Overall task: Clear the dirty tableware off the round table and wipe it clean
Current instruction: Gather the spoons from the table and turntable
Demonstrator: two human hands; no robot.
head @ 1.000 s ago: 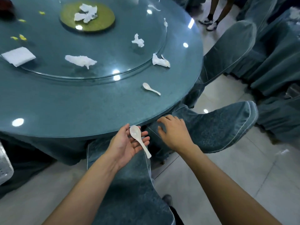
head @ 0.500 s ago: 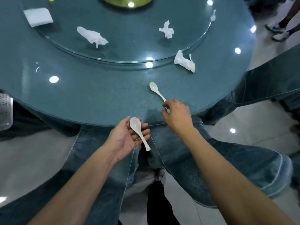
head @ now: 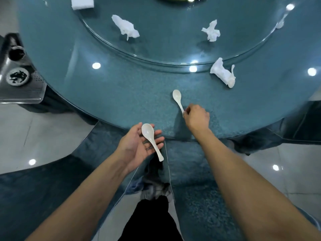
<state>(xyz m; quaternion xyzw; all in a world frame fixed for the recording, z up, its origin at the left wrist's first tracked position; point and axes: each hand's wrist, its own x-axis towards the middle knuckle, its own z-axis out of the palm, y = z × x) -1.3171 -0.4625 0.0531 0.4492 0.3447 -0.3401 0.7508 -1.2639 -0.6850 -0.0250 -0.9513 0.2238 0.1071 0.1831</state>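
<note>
A round table [head: 121,94] with a teal top carries a glass turntable [head: 165,47]. One white ceramic spoon [head: 177,97] lies near the table's front edge, and my right hand [head: 197,117] pinches the end of its handle. My left hand [head: 137,146] is held palm up just off the table edge. A second white spoon [head: 148,133] rests across its straight fingers. Crumpled white napkins lie on the turntable [head: 126,27] [head: 211,31] and on the table rim [head: 223,73].
A folded white napkin [head: 82,2] lies at the far edge of the turntable. A metal cart [head: 19,80] with dark cups stands left of the table. Chairs in blue covers [head: 199,180] stand right in front of me, with tiled floor either side.
My right hand went from the chair cover up onto the table and took hold of the lying spoon's handle. The view moved in over the table. My left hand kept its spoon.
</note>
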